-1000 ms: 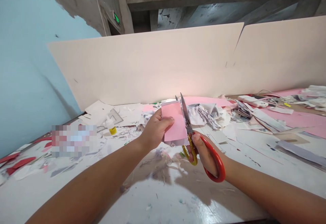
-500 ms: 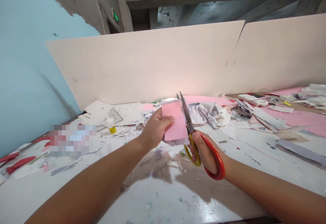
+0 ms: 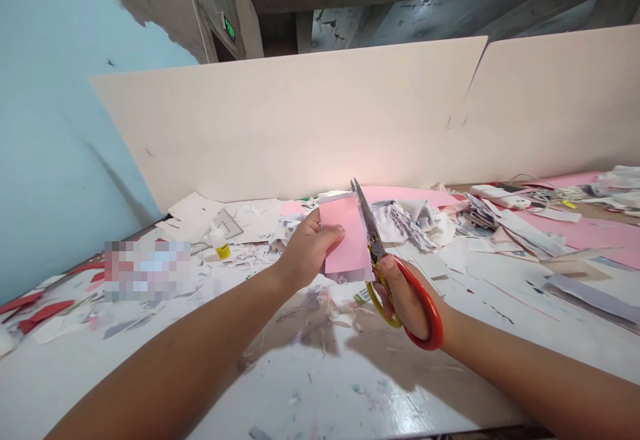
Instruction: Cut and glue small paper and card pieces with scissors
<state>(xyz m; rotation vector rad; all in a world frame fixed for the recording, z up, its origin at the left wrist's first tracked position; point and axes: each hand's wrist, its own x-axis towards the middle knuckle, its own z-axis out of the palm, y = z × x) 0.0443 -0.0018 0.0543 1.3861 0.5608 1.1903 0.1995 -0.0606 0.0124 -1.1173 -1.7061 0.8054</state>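
Observation:
My left hand [image 3: 305,253] pinches a small pink paper rectangle [image 3: 346,235] and holds it upright above the white table [image 3: 320,373]. My right hand [image 3: 407,297] grips scissors [image 3: 380,260] with red and yellow handles. Their blades point up along the right edge of the pink paper and are almost closed. Thin paper trimmings [image 3: 340,313] lie on the table just under both hands.
A cream board [image 3: 300,127] stands along the back of the table. A small glue bottle [image 3: 219,243] and white sheets lie at the left, red scraps [image 3: 40,310] at the far left. Crumpled papers [image 3: 415,223] and large pink sheets [image 3: 590,233] cover the right side.
The scissor blades have closed a little along the right edge of the pink paper. Both hands have shifted slightly right; the paper stays in my left hand.

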